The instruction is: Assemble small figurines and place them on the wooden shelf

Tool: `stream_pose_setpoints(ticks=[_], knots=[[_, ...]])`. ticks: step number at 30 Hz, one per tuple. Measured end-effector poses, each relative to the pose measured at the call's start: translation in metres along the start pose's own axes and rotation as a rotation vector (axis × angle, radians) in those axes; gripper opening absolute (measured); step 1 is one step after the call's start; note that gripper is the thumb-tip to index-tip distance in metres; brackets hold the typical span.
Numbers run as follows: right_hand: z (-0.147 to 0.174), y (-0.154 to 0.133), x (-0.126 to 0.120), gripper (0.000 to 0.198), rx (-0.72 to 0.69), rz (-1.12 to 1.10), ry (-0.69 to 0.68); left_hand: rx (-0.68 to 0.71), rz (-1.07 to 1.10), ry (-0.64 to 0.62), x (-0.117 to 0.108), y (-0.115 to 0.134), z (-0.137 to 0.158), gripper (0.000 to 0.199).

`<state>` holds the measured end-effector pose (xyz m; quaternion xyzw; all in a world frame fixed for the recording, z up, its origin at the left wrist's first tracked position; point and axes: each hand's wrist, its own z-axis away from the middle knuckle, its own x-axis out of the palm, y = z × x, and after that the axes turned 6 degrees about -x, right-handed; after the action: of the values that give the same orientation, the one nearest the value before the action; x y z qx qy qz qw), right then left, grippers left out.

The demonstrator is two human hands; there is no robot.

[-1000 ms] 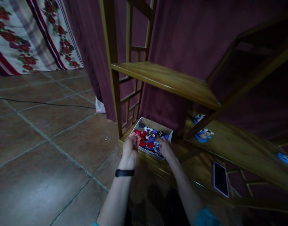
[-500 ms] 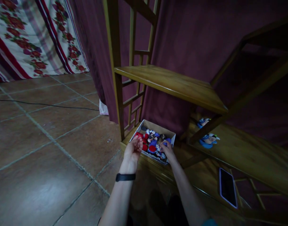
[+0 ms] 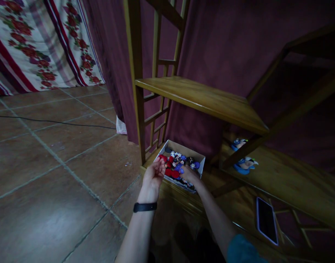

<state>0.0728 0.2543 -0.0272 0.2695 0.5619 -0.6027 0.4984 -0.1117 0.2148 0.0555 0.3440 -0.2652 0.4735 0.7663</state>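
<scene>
A shallow white box [image 3: 201,168] with small red, purple, black and white toy figures stands on the low shelf ahead of me. My left hand [image 3: 154,172] is at the box's left front corner, palm turned up, fingers loosely curled and apart from one another; I see nothing in it. Just beyond its fingertips lie red figures [image 3: 171,173]. My right hand [image 3: 189,174] reaches into the box from the right. Its fingers are closed at a small purple figure [image 3: 181,169], partly hidden by the hand. A black band [image 3: 145,207] circles my left wrist.
A wooden shelf board [image 3: 200,98] overhangs the box, with an upright post [image 3: 138,109] on its left. Two blue-based figurines [image 3: 244,166] stand on the right shelf. A phone [image 3: 266,220] lies lower right. A thin cable [image 3: 54,123] crosses the tiled floor.
My right hand has moved left inside the box, with the purple figure at its fingertips. My left hand has stayed almost in place.
</scene>
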Motion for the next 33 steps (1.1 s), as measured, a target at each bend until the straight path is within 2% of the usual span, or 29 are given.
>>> stream_pose_setpoints(ticks=[3, 7, 9, 11, 13, 15, 19, 22, 25, 28, 33], knots=[[-0.003, 0.002, 0.007, 0.021, -0.022, -0.233, 0.065, 0.000, 0.006, 0.001, 0.000, 0.002, 0.001, 0.026], [-0.003, -0.005, 0.014, 0.027, -0.088, -0.682, 0.109, 0.004, 0.008, -0.005, -0.001, 0.003, 0.001, 0.026], [-0.004, -0.006, 0.011, 0.027, -0.062, -0.792, 0.165, 0.009, 0.011, -0.006, -0.003, 0.004, 0.000, 0.025], [-0.004, -0.002, 0.005, 0.025, 0.005, -0.713, 0.280, 0.013, 0.016, -0.007, -0.005, 0.006, -0.001, 0.025], [-0.004, 0.005, -0.001, 0.022, 0.074, -0.504, 0.396, 0.012, 0.024, -0.010, -0.006, 0.007, -0.001, 0.025], [-0.004, 0.012, -0.006, 0.019, 0.133, -0.282, 0.414, 0.014, 0.035, -0.012, -0.007, 0.009, -0.002, 0.025], [-0.003, 0.010, -0.004, 0.016, 0.130, -0.045, 0.251, 0.016, 0.046, -0.005, -0.007, 0.011, -0.002, 0.024], [-0.004, -0.003, 0.003, 0.020, -0.028, 0.081, 0.142, 0.009, 0.044, 0.008, -0.007, 0.012, -0.002, 0.023], [-0.003, -0.013, 0.007, 0.027, -0.165, 0.227, 0.098, 0.010, 0.041, 0.020, -0.005, 0.012, -0.003, 0.024], [-0.001, -0.016, 0.004, 0.035, -0.236, 0.335, 0.042, 0.009, 0.033, 0.035, -0.004, 0.012, -0.003, 0.024], [0.000, -0.020, -0.001, 0.041, -0.255, 0.388, -0.017, 0.001, 0.034, 0.025, -0.005, 0.010, -0.003, 0.025]])
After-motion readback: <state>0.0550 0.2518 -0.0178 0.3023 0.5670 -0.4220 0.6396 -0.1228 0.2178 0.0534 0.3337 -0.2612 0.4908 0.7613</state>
